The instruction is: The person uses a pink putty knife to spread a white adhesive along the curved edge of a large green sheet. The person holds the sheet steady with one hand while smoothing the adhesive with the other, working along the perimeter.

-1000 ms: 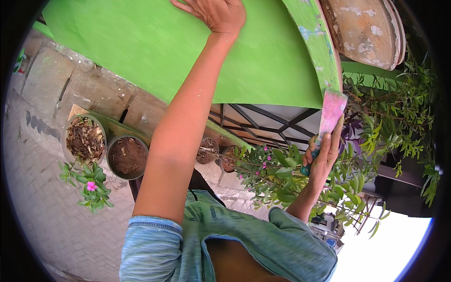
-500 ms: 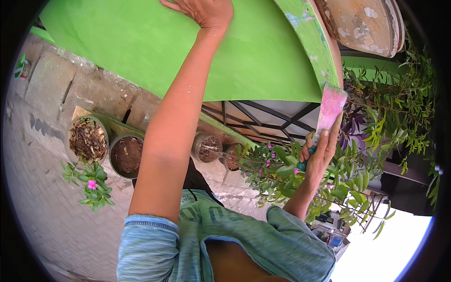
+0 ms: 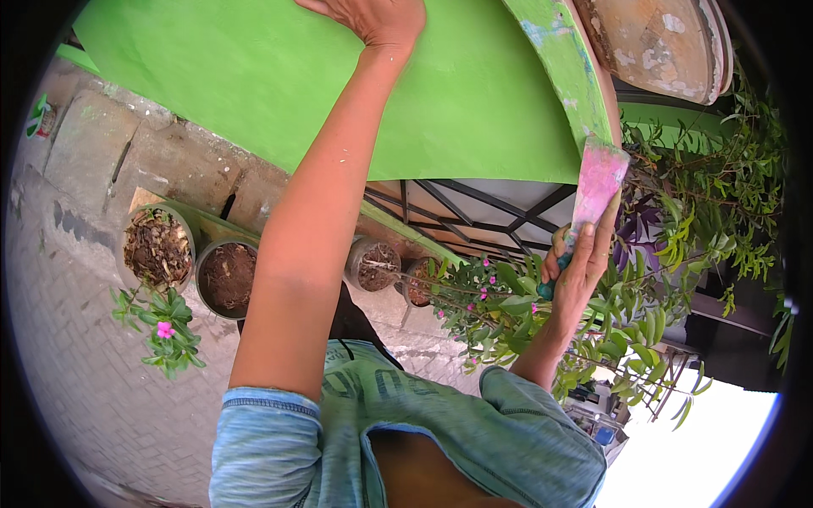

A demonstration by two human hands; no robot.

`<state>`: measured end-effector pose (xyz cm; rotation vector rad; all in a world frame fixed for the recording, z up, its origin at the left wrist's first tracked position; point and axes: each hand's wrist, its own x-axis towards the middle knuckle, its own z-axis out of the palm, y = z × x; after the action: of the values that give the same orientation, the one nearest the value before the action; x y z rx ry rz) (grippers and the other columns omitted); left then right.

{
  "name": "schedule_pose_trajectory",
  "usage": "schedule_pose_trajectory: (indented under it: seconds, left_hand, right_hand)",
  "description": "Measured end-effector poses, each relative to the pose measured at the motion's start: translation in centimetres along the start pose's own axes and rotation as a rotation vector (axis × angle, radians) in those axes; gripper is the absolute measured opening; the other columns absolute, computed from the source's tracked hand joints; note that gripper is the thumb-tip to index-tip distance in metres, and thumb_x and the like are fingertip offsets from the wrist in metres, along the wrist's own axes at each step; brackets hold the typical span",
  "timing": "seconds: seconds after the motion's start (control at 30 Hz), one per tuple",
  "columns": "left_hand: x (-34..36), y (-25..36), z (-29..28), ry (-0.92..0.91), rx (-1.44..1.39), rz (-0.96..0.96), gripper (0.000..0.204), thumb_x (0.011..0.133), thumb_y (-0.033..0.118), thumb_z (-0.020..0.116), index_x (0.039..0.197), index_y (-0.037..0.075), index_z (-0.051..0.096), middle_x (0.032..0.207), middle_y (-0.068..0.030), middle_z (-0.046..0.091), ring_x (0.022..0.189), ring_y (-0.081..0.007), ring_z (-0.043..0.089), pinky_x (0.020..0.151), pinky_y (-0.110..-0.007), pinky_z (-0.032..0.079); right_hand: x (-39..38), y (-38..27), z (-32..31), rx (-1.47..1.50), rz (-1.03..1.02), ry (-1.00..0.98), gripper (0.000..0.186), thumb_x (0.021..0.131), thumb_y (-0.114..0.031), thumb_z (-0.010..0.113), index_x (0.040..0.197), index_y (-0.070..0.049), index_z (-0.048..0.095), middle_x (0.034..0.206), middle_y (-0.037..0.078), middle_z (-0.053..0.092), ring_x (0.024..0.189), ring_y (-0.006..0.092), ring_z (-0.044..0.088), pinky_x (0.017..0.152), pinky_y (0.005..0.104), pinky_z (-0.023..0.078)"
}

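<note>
My right hand (image 3: 581, 262) is wrapped round the teal handle of a scraper (image 3: 598, 179), its wide blade smeared pink and white. The forefinger lies along the blade. The blade's far edge is at the green wall edging (image 3: 555, 63), where the paint is chipped with blue and whitish patches; whether it touches cannot be told. My left arm reaches across the middle, and my left hand (image 3: 377, 19) lies against the smooth green wall (image 3: 457, 93). That hand is partly cut off by the upper rim, with a thumb or finger stretched out to the left.
Several pots of soil stand below the wall, among them a pot of dry chips (image 3: 158, 247) and a pot of brown soil (image 3: 227, 279). Leafy branches (image 3: 644, 330) crowd my right arm. Black metal bars (image 3: 483, 207) show under the wall, and a peeling rounded slab (image 3: 656, 46) juts out upper right.
The scraper and my right hand have shifted slightly upward along the edging. My left hand stays against the wall, nearly unmoved.
</note>
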<state>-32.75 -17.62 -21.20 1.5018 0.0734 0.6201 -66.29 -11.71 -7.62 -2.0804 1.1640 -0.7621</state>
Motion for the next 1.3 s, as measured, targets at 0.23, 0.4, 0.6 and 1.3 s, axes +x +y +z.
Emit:
schedule_pose_trajectory:
  seconds: [0.23, 0.4, 0.6, 1.3]
  left_hand:
    - [0.6, -0.2, -0.1, -0.007, 0.021, -0.033, 0.061, 0.106, 0.034, 0.035, 0.163, 0.012, 0.031, 0.170, -0.0158, 0.026, 0.155, -0.0421, 0.021, 0.120, -0.064, 0.012]
    - [-0.1, 0.5, 0.1, -0.037, 0.023, -0.066, 0.061, 0.107, 0.034, 0.034, 0.163, 0.012, 0.031, 0.170, -0.0150, 0.025, 0.156, -0.0423, 0.020, 0.121, -0.065, 0.009]
    - [0.4, 0.3, -0.1, -0.035, 0.008, -0.074, 0.061, 0.107, 0.036, 0.033, 0.163, 0.013, 0.031, 0.170, -0.0151, 0.024, 0.156, -0.0426, 0.020, 0.121, -0.066, 0.009]
    - [0.0, 0.1, 0.3, -0.013, 0.024, -0.038, 0.060, 0.107, 0.035, 0.032, 0.164, 0.015, 0.031, 0.170, -0.0135, 0.025, 0.156, -0.0408, 0.019, 0.120, -0.066, 0.009]
  right_hand:
    - [-0.5, 0.0, -1.4, -0.094, 0.024, -0.007, 0.054, 0.115, -0.027, 0.037, 0.166, -0.022, 0.022, 0.067, 0.000, 0.046, 0.045, 0.0045, 0.035, 0.040, 0.0212, 0.033]
    - [0.6, -1.7, 0.3, -0.103, -0.021, 0.020, 0.054, 0.114, -0.025, 0.040, 0.166, -0.021, 0.025, 0.072, -0.002, 0.046, 0.049, 0.0042, 0.037, 0.040, 0.0200, 0.032]
    - [0.5, 1.3, -5.5, -0.318, -0.039, -0.032, 0.050, 0.114, -0.022, 0.040, 0.163, -0.018, 0.033, 0.089, -0.003, 0.055, 0.055, 0.0015, 0.036, 0.047, 0.0174, 0.036]
    - [0.7, -0.8, -4.1, -0.355, -0.021, -0.033, 0.049, 0.113, -0.017, 0.041, 0.162, -0.017, 0.037, 0.076, -0.007, 0.045, 0.056, 0.0009, 0.031, 0.049, 0.0184, 0.029]
